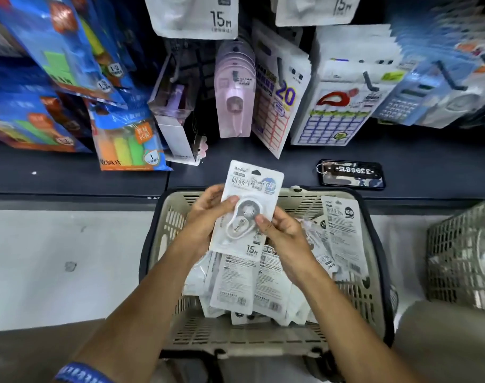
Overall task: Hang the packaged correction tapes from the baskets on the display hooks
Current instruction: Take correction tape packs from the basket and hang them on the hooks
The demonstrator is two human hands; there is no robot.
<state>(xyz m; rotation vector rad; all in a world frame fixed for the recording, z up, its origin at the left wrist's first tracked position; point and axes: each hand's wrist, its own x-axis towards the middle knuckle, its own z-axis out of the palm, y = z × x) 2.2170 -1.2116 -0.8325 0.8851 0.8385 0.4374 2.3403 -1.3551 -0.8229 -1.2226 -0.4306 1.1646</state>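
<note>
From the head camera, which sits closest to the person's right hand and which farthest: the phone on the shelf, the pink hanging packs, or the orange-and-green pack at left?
From the right hand:
1. Phone, on the shelf, up and right.
2. Pink hanging packs, above, on a hook.
3. Orange-and-green pack, far left on the shelf.

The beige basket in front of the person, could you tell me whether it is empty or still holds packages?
Still holding packages. The beige basket has many white correction tape packs piled inside, below the pack held in both hands.
</note>
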